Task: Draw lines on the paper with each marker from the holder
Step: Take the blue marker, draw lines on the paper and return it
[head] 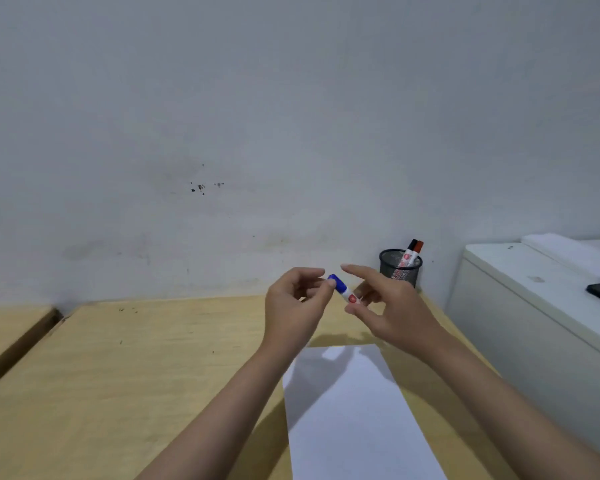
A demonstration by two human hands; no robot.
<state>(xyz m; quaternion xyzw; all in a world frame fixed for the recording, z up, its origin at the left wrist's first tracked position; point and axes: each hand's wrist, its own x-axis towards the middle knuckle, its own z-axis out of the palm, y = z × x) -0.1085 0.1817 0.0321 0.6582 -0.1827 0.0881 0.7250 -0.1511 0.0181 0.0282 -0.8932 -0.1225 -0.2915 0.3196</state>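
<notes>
- Blue marker (342, 289) is held in the air between both hands, above the far end of the paper (354, 410).
- Its long axis slants from the capped end, upper left, down to the right.
- Left hand (293, 303) pinches the blue cap; right hand (392, 306) clamps the barrel, index finger stretched out.
- Pulling the two ends apart along that axis should uncap it.
- Holder (400, 268) stands behind the right hand with two more markers.

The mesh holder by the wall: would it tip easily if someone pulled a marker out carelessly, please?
Possibly. The mesh holder looks light, and its two markers lean to one side. Its base looks broad enough, so it would likelier slide than topple.
</notes>
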